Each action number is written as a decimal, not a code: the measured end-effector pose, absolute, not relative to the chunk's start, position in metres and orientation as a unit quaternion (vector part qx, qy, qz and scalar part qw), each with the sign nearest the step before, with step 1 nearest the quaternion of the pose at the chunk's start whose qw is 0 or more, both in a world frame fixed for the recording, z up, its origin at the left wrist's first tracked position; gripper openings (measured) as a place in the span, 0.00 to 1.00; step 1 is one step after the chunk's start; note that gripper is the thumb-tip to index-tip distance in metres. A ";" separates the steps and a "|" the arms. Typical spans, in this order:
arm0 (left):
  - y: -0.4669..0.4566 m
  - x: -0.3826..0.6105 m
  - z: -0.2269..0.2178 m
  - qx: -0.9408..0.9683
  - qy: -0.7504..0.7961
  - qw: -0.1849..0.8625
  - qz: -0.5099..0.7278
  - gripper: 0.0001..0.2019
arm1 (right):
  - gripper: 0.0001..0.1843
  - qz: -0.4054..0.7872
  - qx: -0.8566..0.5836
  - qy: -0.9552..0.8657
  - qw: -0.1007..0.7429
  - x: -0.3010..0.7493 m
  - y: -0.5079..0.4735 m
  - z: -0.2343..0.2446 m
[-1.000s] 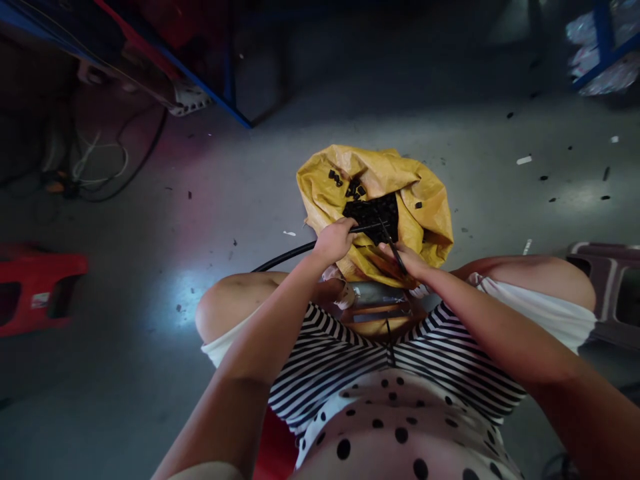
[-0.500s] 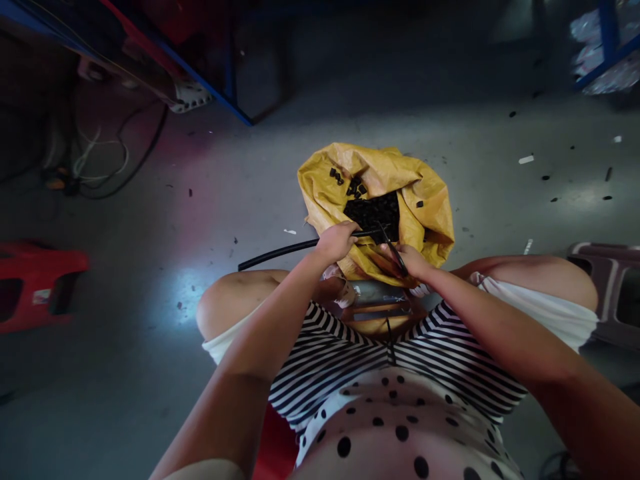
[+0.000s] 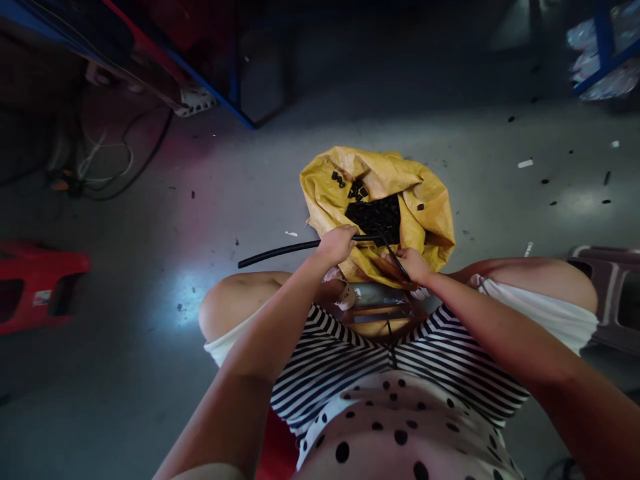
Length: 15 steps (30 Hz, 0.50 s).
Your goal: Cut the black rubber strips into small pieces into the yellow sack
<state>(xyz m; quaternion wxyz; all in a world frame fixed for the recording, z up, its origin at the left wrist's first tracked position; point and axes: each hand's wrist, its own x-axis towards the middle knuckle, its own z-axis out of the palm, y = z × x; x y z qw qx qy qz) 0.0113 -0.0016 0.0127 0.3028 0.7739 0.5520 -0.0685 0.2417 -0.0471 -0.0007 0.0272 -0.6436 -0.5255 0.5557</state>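
Note:
My left hand (image 3: 337, 244) is closed round a long black tube (image 3: 280, 251) that runs out to the left over my knee. Its right end reaches over the mouth of a yellow sack (image 3: 425, 200) on the floor, which holds a heap of short black pieces (image 3: 374, 215). My right hand (image 3: 411, 265) is closed on dark scissors (image 3: 393, 252), whose blades meet the tube's end above the sack. I sit with both knees spread, the sack between them.
A red plastic stool (image 3: 35, 288) stands at the left and a grey stool (image 3: 607, 293) at the right. Blue shelving (image 3: 220, 100) and loose cables (image 3: 105, 163) lie at the back left. Small black and white scraps (image 3: 524, 163) dot the concrete floor.
The tube's free left end has risen off my knee and now lies straighter, and the tube has slid to the right through my left hand. Both hands stay over the sack.

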 end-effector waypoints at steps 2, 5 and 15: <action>-0.003 0.013 0.014 0.783 0.551 0.282 -0.067 0.11 | 0.30 0.537 -0.644 -0.545 0.038 0.244 -0.048 -0.007; -0.006 0.017 0.017 0.799 0.542 0.255 -0.060 0.11 | 0.30 0.531 -0.654 -0.537 0.041 0.247 -0.048 -0.013; 0.004 0.008 0.020 0.754 0.591 0.283 -0.041 0.13 | 0.32 0.593 -0.613 -0.520 -0.047 0.244 -0.047 -0.002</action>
